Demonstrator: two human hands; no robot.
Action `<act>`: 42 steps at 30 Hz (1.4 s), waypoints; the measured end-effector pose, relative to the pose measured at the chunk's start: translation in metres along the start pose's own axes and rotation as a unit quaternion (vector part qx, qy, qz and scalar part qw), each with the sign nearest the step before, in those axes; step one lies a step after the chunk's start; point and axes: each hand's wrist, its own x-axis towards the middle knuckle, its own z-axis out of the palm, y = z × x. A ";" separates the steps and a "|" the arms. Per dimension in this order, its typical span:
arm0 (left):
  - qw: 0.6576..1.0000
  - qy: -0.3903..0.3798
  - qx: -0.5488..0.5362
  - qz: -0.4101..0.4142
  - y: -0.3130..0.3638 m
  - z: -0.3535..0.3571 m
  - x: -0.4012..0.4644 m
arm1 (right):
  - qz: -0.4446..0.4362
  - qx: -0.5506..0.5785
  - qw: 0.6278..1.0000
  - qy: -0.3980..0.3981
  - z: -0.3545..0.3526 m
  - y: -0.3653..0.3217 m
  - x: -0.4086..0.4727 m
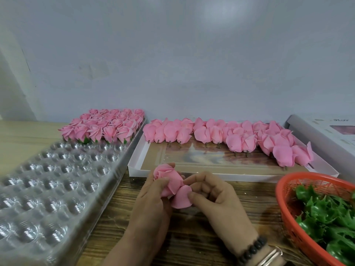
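- Head view: the left hand point(153, 200) curls round the pink rose head point(169, 179), thumb across its side, holding it just above the desk point(192, 237), in front of the white box point(192, 175).
- The right hand point(215, 196) pinches the loose outer petal point(181, 196) between thumb and fingertips; the petal hangs off the bloom's lower right.
- The step looks like wrapping that petal round the bud. It is best drawn snug and smoothed upward with light pressure, since the thin material would likely crease under a hard pinch.
- The left hand should turn the bloom rather than squeeze it.
- Further out: unshaped heads point(240, 137) lie in the white box, finished roses point(103, 127) stand in the clear tray point(57, 179) on the left, and green calyxes point(326, 212) fill the red basket point(282, 198) on the right.
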 end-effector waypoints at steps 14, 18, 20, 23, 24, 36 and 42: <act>0.999 -0.014 -0.049 0.001 -0.004 -0.003 0.004 | -0.022 -0.036 0.998 0.049 0.001 -0.004 -0.001; 0.997 -0.022 -0.070 0.000 -0.003 -0.002 0.005 | -0.018 -0.062 0.995 0.076 0.002 0.000 0.000; 0.998 -0.028 -0.063 -0.001 -0.003 -0.004 0.005 | -0.007 -0.051 0.996 0.067 0.002 0.002 0.001; 0.998 -0.045 -0.034 -0.011 -0.003 -0.002 0.002 | 0.007 -0.066 0.997 0.040 0.002 0.004 0.001; 0.998 -0.049 -0.032 -0.015 -0.002 -0.001 0.001 | 0.012 -0.077 0.996 0.035 0.002 0.005 0.001; 0.998 -0.030 -0.052 -0.001 -0.002 -0.002 0.003 | 0.051 -0.029 0.995 0.080 0.000 0.004 0.002; 0.996 -0.037 -0.080 -0.020 -0.002 -0.005 0.005 | 0.102 0.019 0.994 0.043 0.002 0.006 0.002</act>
